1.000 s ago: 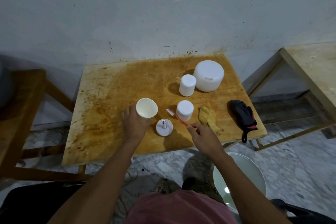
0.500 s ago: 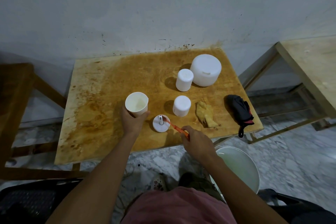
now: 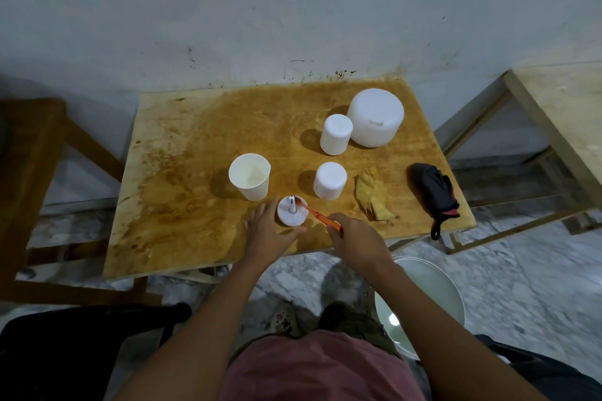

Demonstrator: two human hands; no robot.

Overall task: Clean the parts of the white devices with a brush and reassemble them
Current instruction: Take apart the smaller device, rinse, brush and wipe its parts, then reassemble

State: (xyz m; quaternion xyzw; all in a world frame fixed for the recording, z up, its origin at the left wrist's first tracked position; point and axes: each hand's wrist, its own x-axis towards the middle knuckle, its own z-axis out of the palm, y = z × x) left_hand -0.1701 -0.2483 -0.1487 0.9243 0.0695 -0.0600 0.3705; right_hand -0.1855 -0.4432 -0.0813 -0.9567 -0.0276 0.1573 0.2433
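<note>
A round white base with an upright stem [image 3: 288,216] lies near the front edge of the stained wooden table [image 3: 195,156]. My left hand [image 3: 267,234] holds its rim between thumb and index finger. My right hand [image 3: 358,241] grips an orange toothbrush [image 3: 317,215], its head against the stem. A white open cup [image 3: 249,177] stands free just left of the base. Two small white cylinders [image 3: 329,181] [image 3: 335,133] and a larger white round housing [image 3: 374,117] stand behind.
A crumpled yellow cloth [image 3: 373,200] and a folded black umbrella [image 3: 435,194] lie at the table's right. A white bucket [image 3: 423,296] sits on the floor by my right knee. Wooden furniture flanks the table, on the left [image 3: 26,156] and on the right [image 3: 570,114].
My left hand set the cup down on the table and moved to the round base. The brush head swung from beside the cylinder to the base's stem.
</note>
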